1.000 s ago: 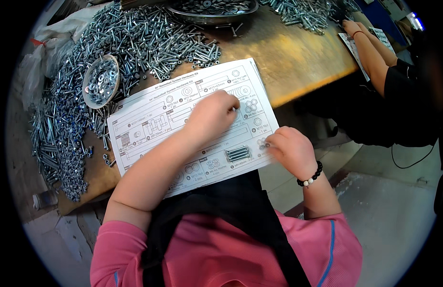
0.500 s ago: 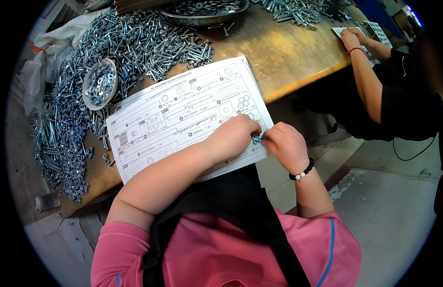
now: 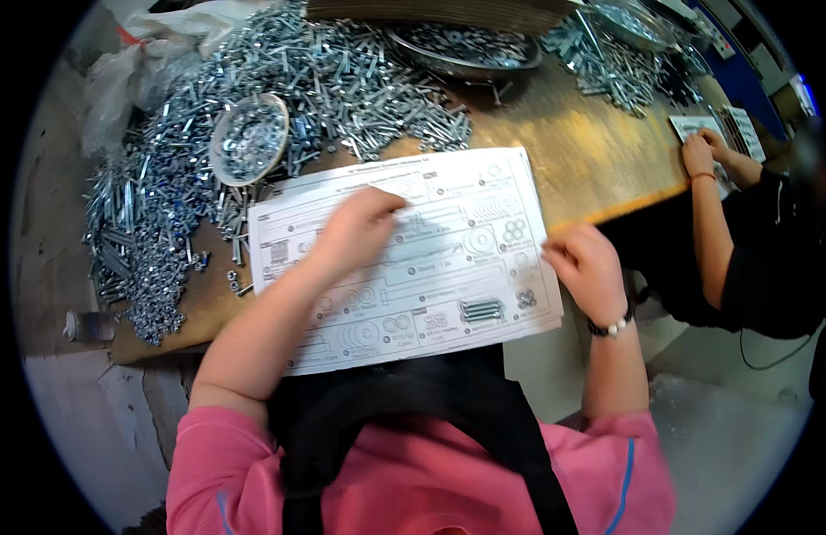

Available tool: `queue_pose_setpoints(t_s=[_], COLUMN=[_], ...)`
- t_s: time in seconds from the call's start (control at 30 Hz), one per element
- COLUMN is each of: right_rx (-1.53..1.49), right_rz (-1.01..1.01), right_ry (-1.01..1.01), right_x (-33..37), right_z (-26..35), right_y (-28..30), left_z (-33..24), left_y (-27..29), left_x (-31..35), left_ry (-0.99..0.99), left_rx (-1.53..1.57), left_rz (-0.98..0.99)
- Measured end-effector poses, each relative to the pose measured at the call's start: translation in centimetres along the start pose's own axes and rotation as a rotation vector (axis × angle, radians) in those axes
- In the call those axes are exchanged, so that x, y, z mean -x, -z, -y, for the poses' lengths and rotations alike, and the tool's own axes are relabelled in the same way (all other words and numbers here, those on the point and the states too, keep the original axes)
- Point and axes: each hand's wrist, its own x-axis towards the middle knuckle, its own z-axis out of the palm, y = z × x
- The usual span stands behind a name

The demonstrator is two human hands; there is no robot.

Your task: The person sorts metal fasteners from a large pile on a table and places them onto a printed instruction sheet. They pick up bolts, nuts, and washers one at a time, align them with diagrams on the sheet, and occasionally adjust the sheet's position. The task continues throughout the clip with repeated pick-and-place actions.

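A stack of printed parts sheets (image 3: 413, 342) lies at the table's front edge, tilted slightly. On its lower right sit several silvery bolts (image 3: 481, 309) side by side, and a small cluster of nuts (image 3: 525, 299) next to them. Over the upper middle of the sheets is my left hand (image 3: 355, 230), its fingers curled and bunched; whatever they hold is hidden. My right hand (image 3: 593, 270), above a dark beaded bracelet, is closed with thumb and forefinger pinched by the sheets' right edge. What is between those fingertips I cannot make out.
A large heap of loose bolts (image 3: 350, 67) and nuts covers the table's left and back. A shallow dish of washers (image 3: 250, 140) rests on it. Behind stand a metal bowl (image 3: 466, 61) and another bolt pile (image 3: 600, 71). At right, a co-worker's hands (image 3: 705, 153) work over a sheet.
My left hand has moved left and away from the nuts, toward the heap. The right hand has drawn off the nuts to the sheets' right edge. The whole view has shifted.
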Motion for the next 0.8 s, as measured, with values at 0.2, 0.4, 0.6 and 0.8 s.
queue_pose_setpoints(t_s=[0.2,0.4,0.6,0.8], right_rx=[-0.156,-0.191,-0.083,-0.073], right_rz=[-0.068,-0.124,-0.184,-0.165], right_ry=[-0.03,-0.088,-0.16,-0.23], right_x=[-3.4,-2.7,-1.0,1.0], right_z=[1.4,0.3,-2.3,-3.7], right_y=[0.6,0.3,0.6,-0.2], left_z=[5.9,7.2,7.2,1.8], left_y=[5.0,5.3,5.3,2.5], left_x=[2.0,3.3,3.5,2.8], left_ry=[0.075,0.147,0.165,0.049], left_rx=[-0.131,-0.115,-0.122,-0.094], left_rz=[-0.173,-0.201,-0.205,-0.095])
